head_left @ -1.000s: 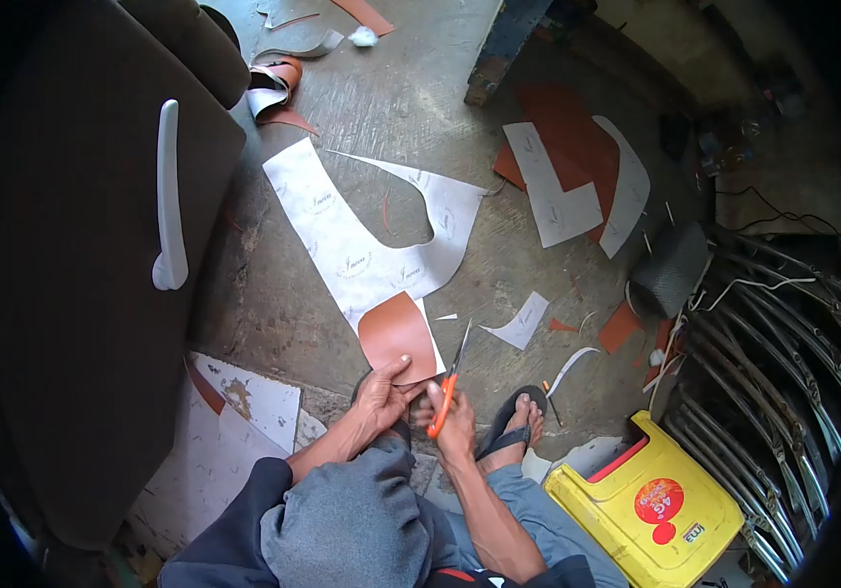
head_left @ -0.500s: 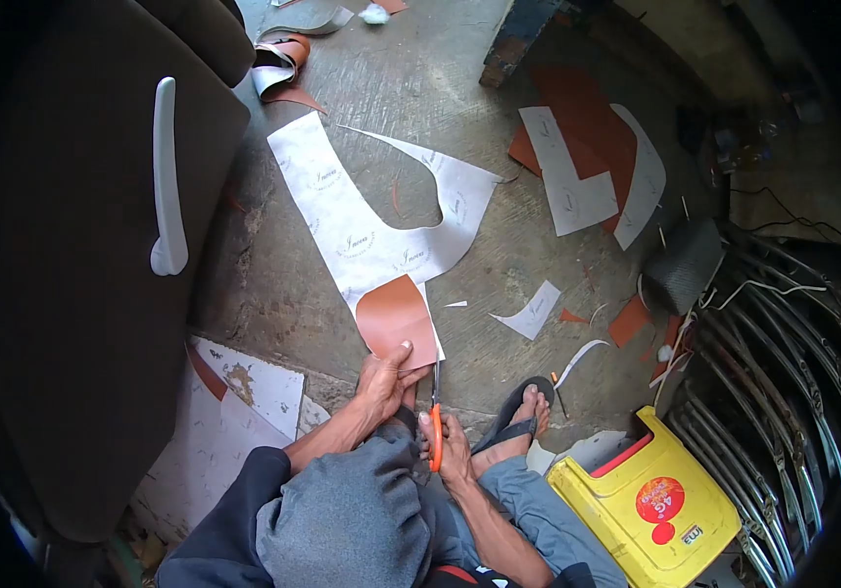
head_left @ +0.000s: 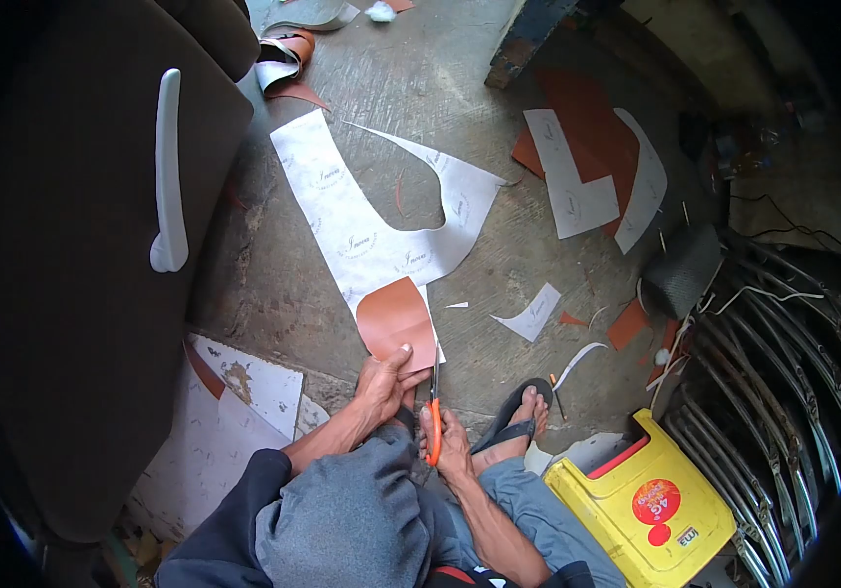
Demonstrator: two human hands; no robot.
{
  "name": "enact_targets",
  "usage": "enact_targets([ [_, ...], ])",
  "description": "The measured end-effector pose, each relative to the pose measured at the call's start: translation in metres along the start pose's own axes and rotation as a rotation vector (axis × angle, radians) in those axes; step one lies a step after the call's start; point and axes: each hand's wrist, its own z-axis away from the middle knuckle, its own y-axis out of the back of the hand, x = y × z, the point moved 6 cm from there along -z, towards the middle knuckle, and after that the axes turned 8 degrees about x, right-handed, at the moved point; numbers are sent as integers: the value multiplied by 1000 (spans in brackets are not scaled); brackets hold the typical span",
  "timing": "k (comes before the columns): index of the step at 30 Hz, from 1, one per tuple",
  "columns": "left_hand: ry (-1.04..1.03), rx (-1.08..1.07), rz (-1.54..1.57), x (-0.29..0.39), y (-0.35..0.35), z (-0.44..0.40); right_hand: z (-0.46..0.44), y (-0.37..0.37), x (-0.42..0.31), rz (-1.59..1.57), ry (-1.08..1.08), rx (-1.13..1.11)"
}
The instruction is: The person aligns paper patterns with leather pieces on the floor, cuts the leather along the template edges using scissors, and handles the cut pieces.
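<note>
My left hand (head_left: 381, 386) pinches the lower edge of a reddish-brown piece of leatherette (head_left: 396, 321), thumb on top. This piece lies over the bottom end of a large curved cut-out with a white printed backing (head_left: 357, 240), spread on the floor. In my right hand (head_left: 452, 447) are scissors with orange handles (head_left: 435, 429). Their blades point away from me, at the right edge of the leatherette, where a narrow white strip shows. How far the blades are apart is hard to make out.
White and brown offcuts (head_left: 536, 312) are scattered rightward, with larger pieces (head_left: 582, 201) beyond. A yellow plastic stool (head_left: 680, 510) stands at lower right beside stacked metal frames (head_left: 773, 392). A dark seat with a pale lever (head_left: 169, 171) fills the left. My sandalled foot (head_left: 523, 421) is near the scissors.
The whole view has shifted slightly. Both hands keep their hold in nearly the same place, and the scissors' handles have turned a little.
</note>
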Motion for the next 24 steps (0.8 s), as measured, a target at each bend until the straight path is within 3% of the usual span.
enact_targets([
  [24,18,-42,-63,5,15,0,-6,-3,-19,54,34,-47],
])
